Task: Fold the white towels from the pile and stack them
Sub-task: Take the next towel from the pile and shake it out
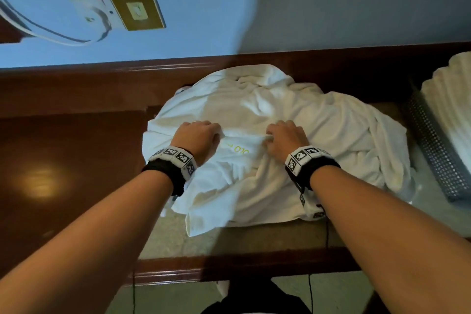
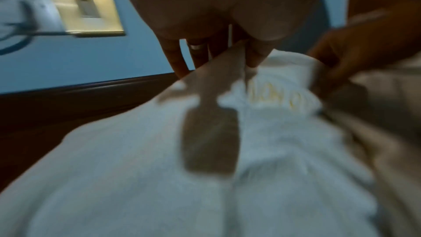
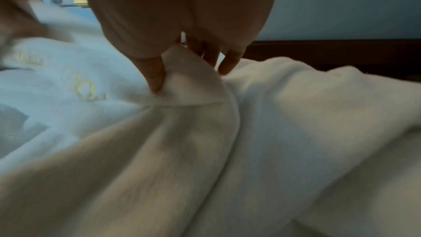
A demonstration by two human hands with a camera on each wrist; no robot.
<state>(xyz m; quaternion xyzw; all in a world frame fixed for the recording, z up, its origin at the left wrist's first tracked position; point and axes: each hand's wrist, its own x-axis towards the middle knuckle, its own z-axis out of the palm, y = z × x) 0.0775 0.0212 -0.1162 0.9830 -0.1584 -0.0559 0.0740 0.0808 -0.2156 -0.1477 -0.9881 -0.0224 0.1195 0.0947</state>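
A: Two hands on one towel (image 1: 267,160): your left hand (image 1: 197,139) pinches its edge, thumb and fingers curled round the cloth.

B: And your right hand (image 1: 284,139)?

A: It pinches the same edge, just right of the yellow lettering (image 1: 238,148). The towel lies crumpled on the counter (image 1: 63,160); a mesh basket (image 1: 433,145) stands at far right.

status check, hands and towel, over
Left hand and right hand each pinch the top towel at its lettered edge. Pile unfolded on the counter. Nothing in the way.
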